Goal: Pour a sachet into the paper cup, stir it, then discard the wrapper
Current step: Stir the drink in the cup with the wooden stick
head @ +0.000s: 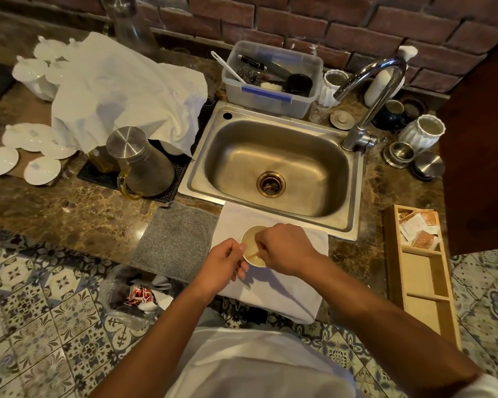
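Note:
A white paper cup (249, 239) holding pale liquid stands on a white cloth (282, 285) at the counter's front edge, just below the sink. My left hand (222, 267) grips the cup's left side. My right hand (285, 248) hovers over the cup, pinching a thin wooden stirrer (253, 255) whose lower end dips into the liquid. Several orange and white sachets (419, 229) lie in the far compartment of a wooden tray at the right. No wrapper shows in either hand.
A steel sink (273, 170) with a curved tap (368, 90) lies behind the cup. A grey mat (176, 239) lies left of the cloth. A bin bag (135, 294) with wrappers sits on the floor below. A steel-lidded jug (140, 162) stands further left.

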Tool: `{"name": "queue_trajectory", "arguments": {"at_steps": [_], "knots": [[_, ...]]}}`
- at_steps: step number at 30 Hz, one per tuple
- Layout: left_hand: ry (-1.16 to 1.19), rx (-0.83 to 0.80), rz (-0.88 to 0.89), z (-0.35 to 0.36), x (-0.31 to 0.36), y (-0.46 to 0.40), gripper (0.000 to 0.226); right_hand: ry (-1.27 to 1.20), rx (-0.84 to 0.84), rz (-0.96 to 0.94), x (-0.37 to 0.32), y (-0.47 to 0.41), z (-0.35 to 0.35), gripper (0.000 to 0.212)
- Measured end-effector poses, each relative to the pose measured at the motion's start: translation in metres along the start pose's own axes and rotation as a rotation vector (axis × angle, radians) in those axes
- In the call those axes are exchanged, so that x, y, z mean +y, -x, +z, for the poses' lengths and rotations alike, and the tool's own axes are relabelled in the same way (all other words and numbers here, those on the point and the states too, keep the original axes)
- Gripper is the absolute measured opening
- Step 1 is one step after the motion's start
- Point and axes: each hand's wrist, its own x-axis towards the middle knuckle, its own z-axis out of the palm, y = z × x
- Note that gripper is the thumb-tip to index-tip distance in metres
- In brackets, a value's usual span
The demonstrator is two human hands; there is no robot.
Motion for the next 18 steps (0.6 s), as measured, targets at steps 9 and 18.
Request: {"name": "queue_trajectory", "arguments": {"at_steps": [9,18], "knots": [[-0.005,0.01,-0.008,0.001,0.002,0.002,0.03,0.04,0.008,0.072,0.017,0.005,-0.001,0.021],[0.008,-0.002,-0.004,0.001,0.003,0.003,0.028,-0.036,0.196,0.112,0.003,-0.002,0.013,0.019]]}}
